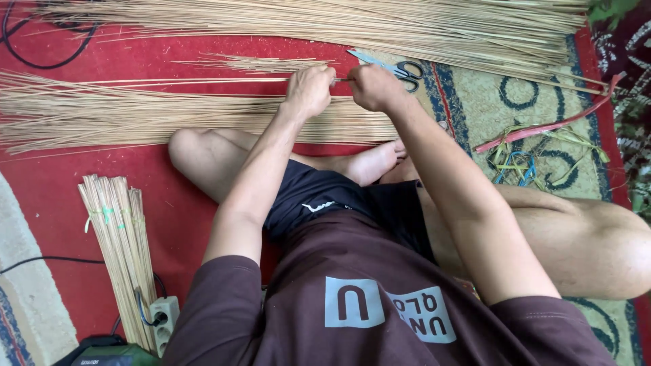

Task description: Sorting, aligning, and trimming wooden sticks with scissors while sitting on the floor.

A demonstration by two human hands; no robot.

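In the head view, the person is sitting cross-legged on a red carpet, and both hands are meeting over the middle of a long, thin stick that is lying almost level across the floor in front of the knees. The left hand is curling closed around the stick, and the right hand is pinching its near end tight between fingertips and thumb, so neither hand is showing any gap. The stick is looking very light, dry and springy; it would probably bend along its length and snap if bent sharply, so holding it close to the working point, with the hands nearly touching as they are here, seems the safest grip. Just behind the right hand, a pair of scissors is resting on the carpet, apart from the fingers. A loose spread of sticks is lying under the forearms, a bigger heap is running along the top, and a tied bundle is leaning at the lower left beside a power strip. Coloured strips are lying to the right.
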